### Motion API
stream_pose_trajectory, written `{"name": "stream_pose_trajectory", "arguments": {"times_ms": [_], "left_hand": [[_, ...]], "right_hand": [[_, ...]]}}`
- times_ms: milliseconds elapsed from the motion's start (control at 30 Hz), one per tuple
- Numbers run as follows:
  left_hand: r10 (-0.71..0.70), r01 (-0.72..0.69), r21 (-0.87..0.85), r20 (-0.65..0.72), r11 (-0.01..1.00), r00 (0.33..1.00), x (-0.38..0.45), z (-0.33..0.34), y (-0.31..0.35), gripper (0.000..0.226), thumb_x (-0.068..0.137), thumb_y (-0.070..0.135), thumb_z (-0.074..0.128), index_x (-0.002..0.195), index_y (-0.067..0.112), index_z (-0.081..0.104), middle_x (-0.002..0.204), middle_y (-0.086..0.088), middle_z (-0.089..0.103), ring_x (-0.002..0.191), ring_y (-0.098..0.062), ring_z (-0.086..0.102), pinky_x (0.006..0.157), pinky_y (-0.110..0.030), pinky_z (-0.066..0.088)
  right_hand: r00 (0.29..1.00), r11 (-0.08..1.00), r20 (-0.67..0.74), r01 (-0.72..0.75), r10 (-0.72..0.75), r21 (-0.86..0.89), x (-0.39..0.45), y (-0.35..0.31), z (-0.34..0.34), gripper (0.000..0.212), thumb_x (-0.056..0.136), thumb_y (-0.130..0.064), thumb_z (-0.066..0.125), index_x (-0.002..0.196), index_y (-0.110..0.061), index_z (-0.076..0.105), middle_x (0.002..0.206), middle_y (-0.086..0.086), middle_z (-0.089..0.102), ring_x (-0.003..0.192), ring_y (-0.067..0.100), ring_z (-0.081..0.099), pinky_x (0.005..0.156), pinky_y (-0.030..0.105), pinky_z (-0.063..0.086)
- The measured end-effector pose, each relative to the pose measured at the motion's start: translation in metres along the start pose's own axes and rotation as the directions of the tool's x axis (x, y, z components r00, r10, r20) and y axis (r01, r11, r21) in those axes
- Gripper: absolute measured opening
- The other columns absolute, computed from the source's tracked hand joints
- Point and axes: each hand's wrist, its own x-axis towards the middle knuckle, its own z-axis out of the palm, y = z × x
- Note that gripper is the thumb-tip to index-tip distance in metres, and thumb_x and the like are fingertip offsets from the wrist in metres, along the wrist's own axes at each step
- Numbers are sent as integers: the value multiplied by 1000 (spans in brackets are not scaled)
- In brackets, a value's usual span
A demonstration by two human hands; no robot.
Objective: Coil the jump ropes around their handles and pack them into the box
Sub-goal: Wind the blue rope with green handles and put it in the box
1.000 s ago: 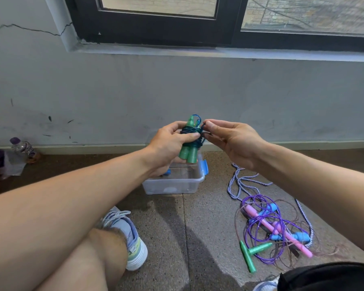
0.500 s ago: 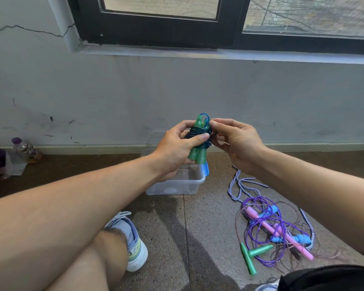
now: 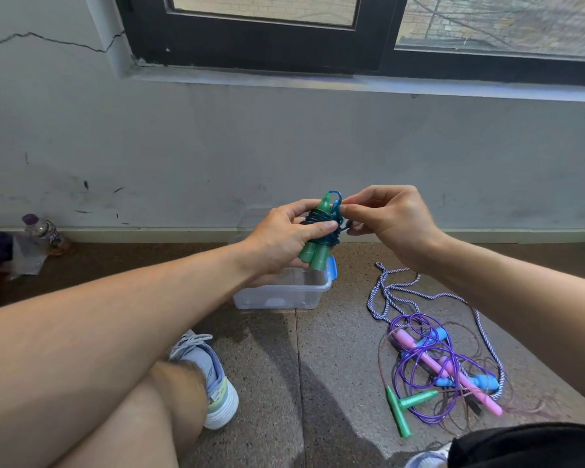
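My left hand grips a pair of green jump-rope handles held upright together, with a dark blue rope wound around their upper part. My right hand pinches the blue rope's end at the top of the bundle. The bundle hangs just above a clear plastic box with a blue latch on the floor. To the right lies a tangled pile of loose ropes: a purple rope, pink handles, blue handles, green handles and a striped cord.
My left knee and shoe sit at the lower left, my right leg at the lower right. A plastic bottle and a bag lie by the wall at the far left. The wall and window stand right behind the box.
Both hands and the green bundle have shifted slightly with the view. My right fingers have moved up to the top of the handles, working the rope's end there.
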Motion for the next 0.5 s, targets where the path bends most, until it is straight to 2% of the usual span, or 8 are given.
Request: {"name": "stream_pose_trajectory", "arguments": {"times_ms": [100,200,300,367,433,500], "left_hand": [[-6,6,39,-5,999,1000,0,0,0,31,90,12,71,119,21,66,101,-8,74,98,-33,73,83,-63,56],[21,-20,39,-45,999,999,-2,3,0,33,90,11,71,121,20,66,101,-8,73,93,-28,73,81,-58,58],[106,-103,31,-116,994,988,-1,6,-1,34,90,5,71,122,15,66,106,-15,72,88,-22,72,80,-41,61],[151,-145,51,-134,988,979,-1,7,-2,36,88,2,71,123,11,66,108,-18,73,91,-24,72,81,-33,61],[199,-186,92,-154,978,968,-1,9,-2,35,86,2,74,118,14,69,106,-16,74,95,-27,73,87,-35,60],[274,-237,189,-203,953,940,0,11,-3,34,82,6,78,109,25,72,99,-8,77,94,-24,73,90,-39,58]], "right_hand": [[996,996,-57,66,-69,-57,-3,2,4,9,83,-8,79,78,-15,77,69,1,74,62,11,68,63,23,57],[997,998,-66,43,-45,-43,-6,2,8,12,87,-7,74,83,-17,78,76,2,77,70,13,72,70,24,60],[999,1000,-39,1,0,31,-8,3,15,10,90,-11,72,96,-14,78,87,2,79,84,13,75,82,27,60],[998,999,-60,-3,5,41,-8,4,18,12,88,-16,75,99,-12,78,88,3,79,86,14,75,84,29,60],[996,999,-88,-6,9,37,-7,3,18,16,83,-20,80,98,-14,79,87,3,79,86,17,76,82,29,59],[993,997,-116,-28,36,76,-6,1,20,17,81,-20,82,96,-12,80,86,4,79,85,19,76,79,28,59]]}}
